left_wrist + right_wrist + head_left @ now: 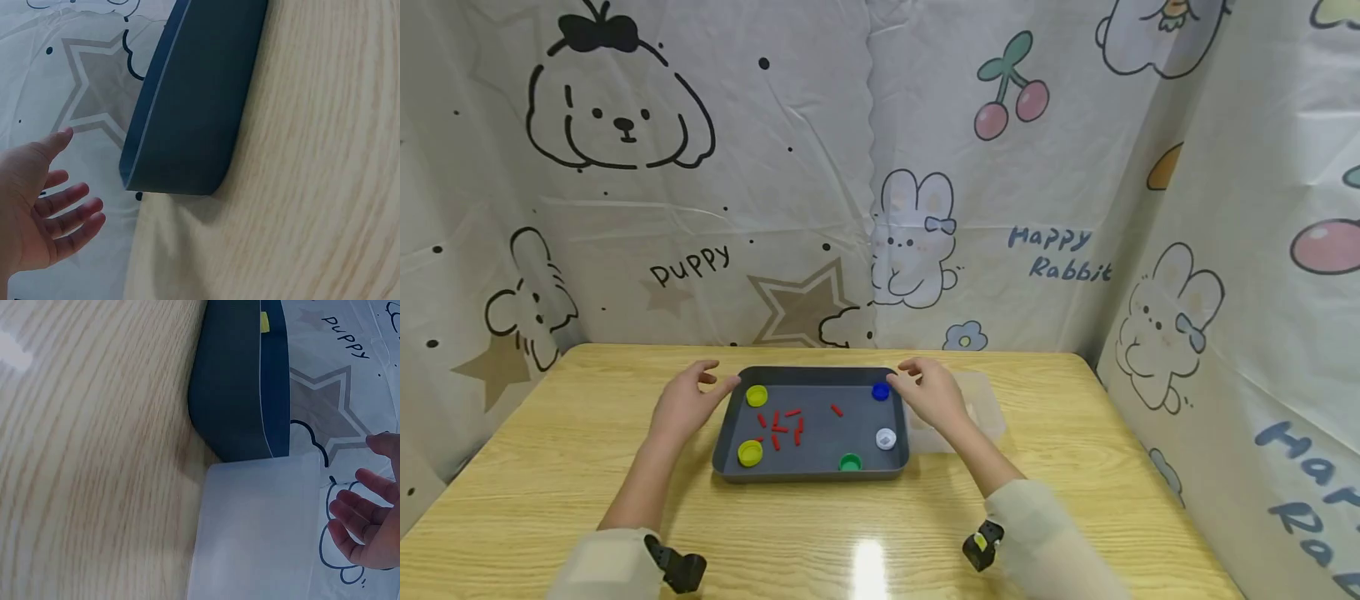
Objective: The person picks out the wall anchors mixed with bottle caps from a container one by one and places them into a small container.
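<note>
A dark grey tray [820,450] lies on the table. Inside it, several short red sticks are scattered, mostly left of centre, with one red stick [837,411] apart from them. Two yellow caps [756,396] are at its left side; a blue cap [881,392] and a white cap [886,439] are on the right, and a green cap [850,462] is at the near edge. My left hand [685,402] hovers beside the far left corner, fingers relaxed and holding nothing. By the far right corner is my right hand [934,396], also relaxed; both wrist views show it and the left hand apart from the tray.
A translucent plastic box [988,408] stands against the tray's right side, partly behind my right hand and forearm. The wooden table [805,542] ends at a printed cloth [790,192] hung behind it and along both sides.
</note>
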Demonstrator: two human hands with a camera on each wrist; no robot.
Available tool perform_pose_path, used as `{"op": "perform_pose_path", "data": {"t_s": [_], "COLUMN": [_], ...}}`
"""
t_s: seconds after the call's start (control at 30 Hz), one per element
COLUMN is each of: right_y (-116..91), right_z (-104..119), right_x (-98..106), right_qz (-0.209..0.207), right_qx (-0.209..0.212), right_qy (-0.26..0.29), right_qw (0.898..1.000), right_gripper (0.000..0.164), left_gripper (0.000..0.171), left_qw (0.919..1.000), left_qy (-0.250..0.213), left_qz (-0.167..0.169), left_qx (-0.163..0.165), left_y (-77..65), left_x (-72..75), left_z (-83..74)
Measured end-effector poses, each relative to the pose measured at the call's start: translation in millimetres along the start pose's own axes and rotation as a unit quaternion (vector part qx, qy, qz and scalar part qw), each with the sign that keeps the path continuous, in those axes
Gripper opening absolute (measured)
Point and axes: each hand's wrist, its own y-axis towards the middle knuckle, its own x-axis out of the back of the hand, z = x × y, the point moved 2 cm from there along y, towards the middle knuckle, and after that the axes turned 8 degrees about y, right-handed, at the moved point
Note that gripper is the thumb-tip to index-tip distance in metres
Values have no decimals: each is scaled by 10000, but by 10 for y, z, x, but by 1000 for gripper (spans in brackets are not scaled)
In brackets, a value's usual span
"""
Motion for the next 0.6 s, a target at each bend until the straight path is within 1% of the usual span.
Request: {"op": "perform_pose_path", "data": {"t_s": [0.13, 0.23, 0.43, 0.6], "right_y": [-15, -19, -23, -33], "right_z": [12, 34, 50, 60], "right_x": [-57, -105, -202, -277], "right_qz": [75, 52, 53, 95], "right_qx": [99, 149, 120, 243], "right_qy": [60, 43, 52, 47], "right_qw": [9999, 9999, 9999, 9996], "right_gripper": [38, 36, 32, 31], "left_gripper": [74, 73, 69, 67], "left_qw": [9998, 9994, 9991, 9987], "left_qy": [-170, -253, -340, -432], "left_qz": [87, 125, 161, 153], "left_qx": [107, 186, 214, 208], "left_y": [-2, 0, -12, -29], "left_x": [-58, -94, -170, -227], "left_z": [6, 25, 64, 79]}}
